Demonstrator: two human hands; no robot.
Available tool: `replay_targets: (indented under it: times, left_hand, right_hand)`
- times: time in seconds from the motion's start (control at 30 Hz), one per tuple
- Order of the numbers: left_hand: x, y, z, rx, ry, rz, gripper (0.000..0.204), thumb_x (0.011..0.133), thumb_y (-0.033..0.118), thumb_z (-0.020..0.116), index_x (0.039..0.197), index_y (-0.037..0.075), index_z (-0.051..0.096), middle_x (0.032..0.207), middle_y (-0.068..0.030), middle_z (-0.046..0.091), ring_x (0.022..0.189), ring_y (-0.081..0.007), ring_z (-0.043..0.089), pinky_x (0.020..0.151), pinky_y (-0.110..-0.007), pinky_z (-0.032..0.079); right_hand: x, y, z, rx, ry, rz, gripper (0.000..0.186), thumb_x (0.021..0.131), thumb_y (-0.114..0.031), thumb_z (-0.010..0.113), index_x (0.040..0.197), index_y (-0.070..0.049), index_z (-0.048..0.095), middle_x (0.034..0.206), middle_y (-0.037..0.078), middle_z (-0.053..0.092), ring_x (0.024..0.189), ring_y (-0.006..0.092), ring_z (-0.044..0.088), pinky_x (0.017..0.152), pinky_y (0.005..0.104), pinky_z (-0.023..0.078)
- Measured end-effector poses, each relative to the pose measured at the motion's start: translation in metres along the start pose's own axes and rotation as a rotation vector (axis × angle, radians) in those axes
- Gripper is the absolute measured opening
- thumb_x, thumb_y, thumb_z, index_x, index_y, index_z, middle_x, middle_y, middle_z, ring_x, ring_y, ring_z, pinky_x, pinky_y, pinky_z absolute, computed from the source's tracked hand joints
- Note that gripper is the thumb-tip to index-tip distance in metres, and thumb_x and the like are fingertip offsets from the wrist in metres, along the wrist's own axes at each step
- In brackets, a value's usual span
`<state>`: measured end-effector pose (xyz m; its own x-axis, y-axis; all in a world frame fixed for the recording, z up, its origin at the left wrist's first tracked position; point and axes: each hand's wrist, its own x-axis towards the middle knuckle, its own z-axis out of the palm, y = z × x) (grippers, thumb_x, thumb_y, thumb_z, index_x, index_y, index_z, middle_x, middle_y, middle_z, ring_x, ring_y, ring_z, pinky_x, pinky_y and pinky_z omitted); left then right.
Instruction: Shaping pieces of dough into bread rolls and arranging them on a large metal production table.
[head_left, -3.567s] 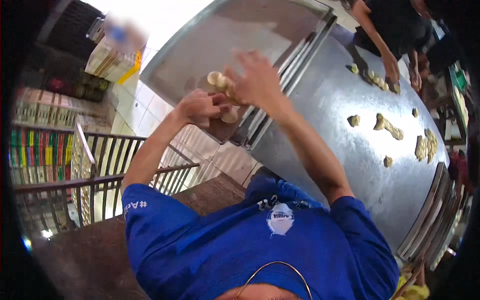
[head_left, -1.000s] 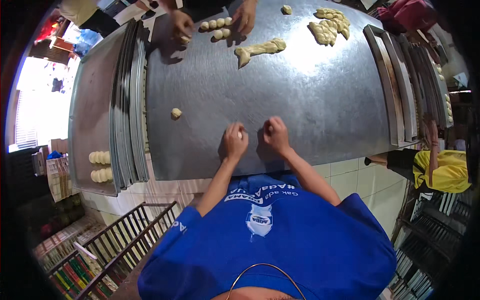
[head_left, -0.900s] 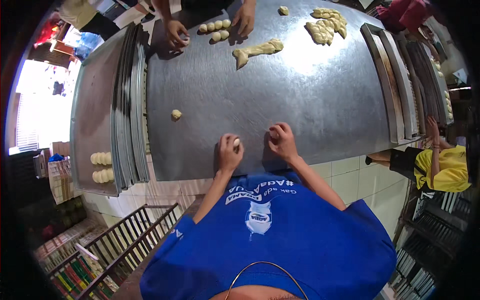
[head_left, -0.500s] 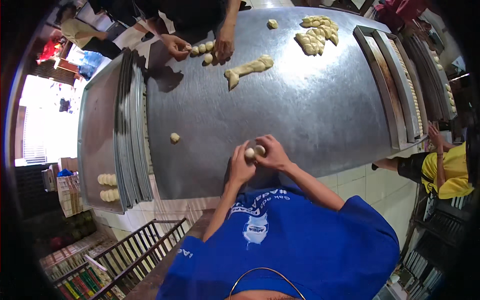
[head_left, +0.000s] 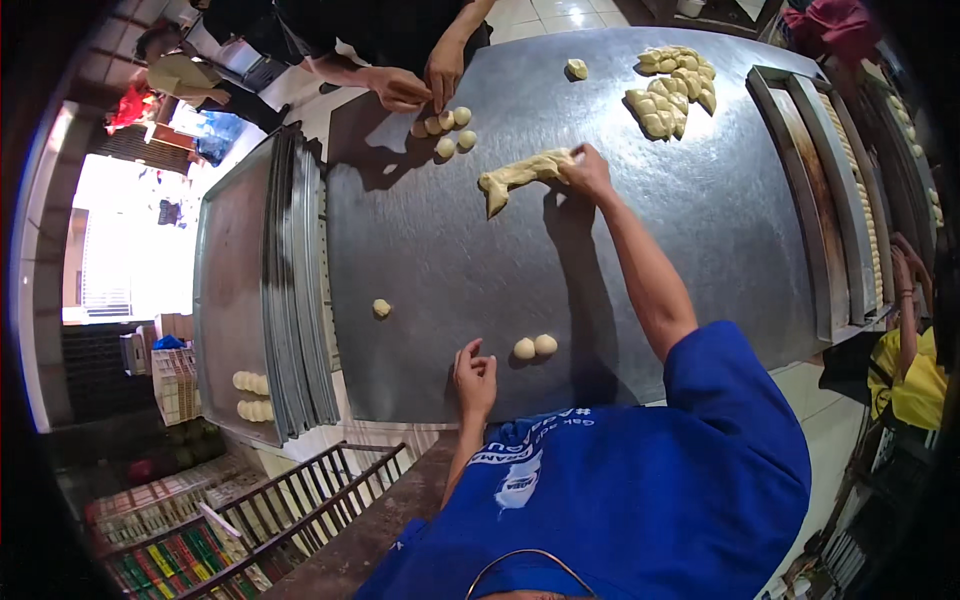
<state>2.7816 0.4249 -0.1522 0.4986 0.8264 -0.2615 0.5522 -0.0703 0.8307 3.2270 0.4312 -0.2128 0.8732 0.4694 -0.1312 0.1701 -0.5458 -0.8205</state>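
Across the steel table, my right hand pinches the right end of a long strip of pale dough, which lies with its left end bent toward me. My left hand hovers at the near edge of the table, fingers apart and holding nothing. Just right of it sit two smooth dough balls, a left ball and a right ball, side by side and touching. A small rough dough lump lies farther left.
At the far left a co-worker's hands work over several dough balls. A heap of cut dough and a single lump lie at the far side. Long metal pans line the right edge; upright trays stand left.
My right hand has let go of its dough ball and reached forward to the strip. Both balls now rest on the table. My left hand is empty and has drawn back toward me.
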Motion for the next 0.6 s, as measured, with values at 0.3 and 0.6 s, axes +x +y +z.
replay_targets:
  times: [0.3,0.6]
  left_hand:
    - [0.037,0.051,0.036,-0.172,-0.282,0.047,0.042,0.091,-0.001,0.062,0.132,0.004,0.055,0.117,-0.0106,0.063,0.093,-0.0143,0.062,0.08,-0.023,0.052]
    - [0.089,0.074,0.118,-0.919,-0.51,-0.473,0.015,0.094,0.012,0.065,0.107,0.004,0.064,0.096,-0.0095,0.065,0.078,-0.0186,0.062,0.074,-0.031,0.053]
  right_hand:
    - [-0.234,0.049,-0.039,0.736,-0.102,0.331,0.018,0.083,-0.011,0.065,0.099,-0.004,0.067,0.082,0.004,0.064,0.068,0.0098,0.053,0.061,0.0235,0.044]
    - [-0.318,-0.02,-0.044,0.614,0.082,0.071,0.018,0.072,-0.001,0.058,0.089,-0.004,0.062,0.079,0.004,0.062,0.072,0.0136,0.054,0.067,0.0249,0.045]
